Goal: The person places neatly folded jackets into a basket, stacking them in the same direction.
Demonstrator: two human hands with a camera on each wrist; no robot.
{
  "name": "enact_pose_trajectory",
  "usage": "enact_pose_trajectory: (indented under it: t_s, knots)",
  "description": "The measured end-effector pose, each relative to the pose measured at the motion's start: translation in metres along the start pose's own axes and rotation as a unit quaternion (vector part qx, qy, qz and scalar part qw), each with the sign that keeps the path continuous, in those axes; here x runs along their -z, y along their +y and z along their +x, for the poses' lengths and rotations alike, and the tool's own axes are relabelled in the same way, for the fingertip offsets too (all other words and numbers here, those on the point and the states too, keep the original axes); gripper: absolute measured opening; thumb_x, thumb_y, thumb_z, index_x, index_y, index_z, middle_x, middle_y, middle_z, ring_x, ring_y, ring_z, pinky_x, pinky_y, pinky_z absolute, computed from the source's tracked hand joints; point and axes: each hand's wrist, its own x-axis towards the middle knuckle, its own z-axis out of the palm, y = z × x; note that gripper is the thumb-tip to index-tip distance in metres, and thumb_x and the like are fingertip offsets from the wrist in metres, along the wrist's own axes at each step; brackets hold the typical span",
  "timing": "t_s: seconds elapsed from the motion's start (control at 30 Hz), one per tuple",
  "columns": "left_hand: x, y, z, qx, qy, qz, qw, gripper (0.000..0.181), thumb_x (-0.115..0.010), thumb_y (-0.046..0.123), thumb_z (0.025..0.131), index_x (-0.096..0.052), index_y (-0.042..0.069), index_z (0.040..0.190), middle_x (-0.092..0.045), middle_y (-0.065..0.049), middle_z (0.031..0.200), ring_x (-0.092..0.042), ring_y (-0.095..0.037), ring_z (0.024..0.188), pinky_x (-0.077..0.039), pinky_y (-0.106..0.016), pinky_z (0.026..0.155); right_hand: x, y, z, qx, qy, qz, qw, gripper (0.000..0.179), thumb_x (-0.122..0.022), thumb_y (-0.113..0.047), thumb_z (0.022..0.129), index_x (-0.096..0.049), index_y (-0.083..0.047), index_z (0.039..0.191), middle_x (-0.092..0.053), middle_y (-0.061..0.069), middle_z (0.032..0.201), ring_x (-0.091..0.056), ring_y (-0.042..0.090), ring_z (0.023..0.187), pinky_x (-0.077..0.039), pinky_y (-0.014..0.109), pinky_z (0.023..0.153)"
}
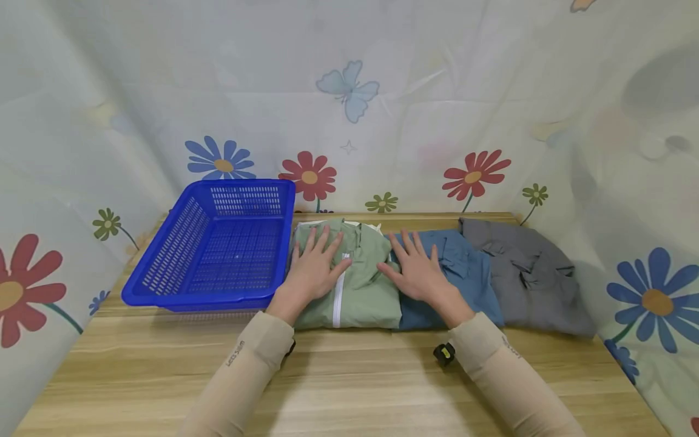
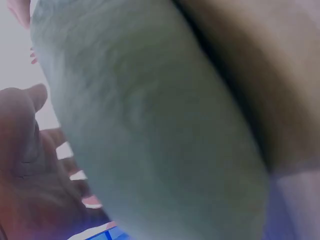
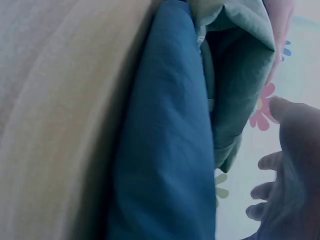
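A folded green jacket (image 1: 367, 297) with a pale zip lies mid-table, its side filling much of the left wrist view. My left hand (image 1: 317, 264) is spread over its left part, fingers straight. To its right lies a folded blue garment (image 1: 466, 267), which also shows in the right wrist view (image 3: 165, 130). My right hand (image 1: 417, 270) spreads where the green and blue garments meet, its fingers straight and thumb pointing at the green one. In the right wrist view a hollow fold of green cloth (image 3: 240, 65) stands beside the blue cloth. Neither hand grips anything.
A blue plastic basket (image 1: 218, 300) with slotted walls stands left of the green jacket. A folded grey garment (image 1: 537, 285) lies at the right, against the blue one. Beneath them is a wooden table (image 1: 360, 388). A flower-printed curtain (image 1: 404, 139) hangs behind and at both sides.
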Motion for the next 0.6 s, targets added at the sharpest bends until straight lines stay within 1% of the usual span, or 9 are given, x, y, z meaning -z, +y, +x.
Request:
enact_pose_trajectory:
  t_s: [0.1,0.2,0.23,0.3,0.37,0.4,0.47,0.53,0.6]
  knots:
    - [-0.002,0.0,0.0,0.008,0.024,-0.017,0.9996,0.065,-0.036,0.054,0.108,-0.028,0.022,0.164,-0.014,-0.018,0.169,-0.009,-0.04,0.154,-0.015,-0.068,0.117,-0.002,0.001,0.0,0.002,0.024,0.019,0.9995,0.077,-0.041,-0.06,0.106,-0.024,-0.014,0.165,-0.01,0.02,0.169,-0.004,0.038,0.155,-0.012,0.074,0.113]
    - [-0.003,0.001,-0.002,0.016,0.054,-0.034,0.9978,0.058,-0.037,0.047,0.11,-0.036,0.019,0.161,-0.021,-0.022,0.166,-0.018,-0.042,0.151,-0.021,-0.067,0.115,-0.003,0.0,0.0,0.01,0.06,0.035,0.9975,0.067,-0.045,-0.051,0.107,-0.039,-0.008,0.158,-0.028,0.024,0.163,-0.025,0.041,0.15,-0.026,0.07,0.111]
    - [-0.003,0.002,-0.003,0.018,0.064,-0.04,0.997,0.056,-0.037,0.044,0.11,-0.039,0.018,0.16,-0.023,-0.024,0.164,-0.02,-0.042,0.15,-0.022,-0.066,0.115,-0.003,0.0,-0.001,0.013,0.074,0.04,0.9964,0.063,-0.048,-0.048,0.108,-0.044,-0.006,0.155,-0.036,0.024,0.158,-0.034,0.041,0.145,-0.032,0.068,0.108]
    - [-0.004,0.003,-0.004,0.023,0.081,-0.048,0.9953,0.052,-0.038,0.038,0.111,-0.044,0.016,0.157,-0.026,-0.025,0.162,-0.024,-0.043,0.148,-0.025,-0.065,0.114,-0.002,-0.001,-0.001,0.02,0.093,0.051,0.9941,0.055,-0.052,-0.042,0.107,-0.052,-0.004,0.147,-0.051,0.024,0.145,-0.052,0.04,0.128,-0.044,0.061,0.098]
    - [-0.004,0.004,-0.006,0.028,0.088,-0.05,0.9944,0.049,-0.038,0.033,0.11,-0.047,0.014,0.155,-0.028,-0.025,0.161,-0.025,-0.043,0.147,-0.027,-0.065,0.113,-0.001,-0.001,-0.001,0.023,0.106,0.066,0.992,0.049,-0.057,-0.038,0.106,-0.057,-0.003,0.141,-0.061,0.019,0.126,-0.062,0.034,0.107,-0.052,0.053,0.084]
    - [-0.004,0.004,-0.007,0.032,0.091,-0.05,0.994,0.048,-0.038,0.031,0.11,-0.048,0.014,0.154,-0.029,-0.025,0.16,-0.026,-0.043,0.147,-0.028,-0.064,0.112,0.0,-0.001,-0.001,0.024,0.107,0.076,0.991,0.047,-0.059,-0.035,0.105,-0.057,-0.002,0.138,-0.065,0.017,0.114,-0.064,0.031,0.094,-0.053,0.049,0.075]
    - [-0.005,0.004,-0.009,0.039,0.094,-0.052,0.9934,0.046,-0.041,0.026,0.109,-0.05,0.012,0.152,-0.03,-0.025,0.158,-0.028,-0.043,0.145,-0.031,-0.063,0.11,0.001,-0.002,-0.001,0.017,0.103,0.096,0.9899,0.044,-0.06,-0.033,0.105,-0.057,-0.001,0.136,-0.066,0.011,0.092,-0.062,0.025,0.071,-0.05,0.041,0.059]
    - [-0.005,0.005,-0.01,0.048,0.095,-0.053,0.9929,0.046,-0.043,0.022,0.107,-0.051,0.011,0.15,-0.032,-0.027,0.157,-0.029,-0.044,0.144,-0.033,-0.063,0.109,0.002,-0.001,-0.001,0.006,0.093,0.111,0.9894,0.044,-0.059,-0.032,0.105,-0.056,-0.001,0.136,-0.062,0.004,0.076,-0.057,0.02,0.058,-0.045,0.036,0.05]
    - [-0.006,0.005,-0.012,0.059,0.094,-0.054,0.9923,0.047,-0.045,0.018,0.104,-0.052,0.009,0.149,-0.032,-0.029,0.155,-0.03,-0.045,0.143,-0.034,-0.063,0.108,0.004,-0.001,-0.001,-0.009,0.073,0.125,0.9894,0.045,-0.058,-0.032,0.105,-0.055,-0.002,0.137,-0.058,0.002,0.066,-0.052,0.019,0.048,-0.04,0.034,0.044]
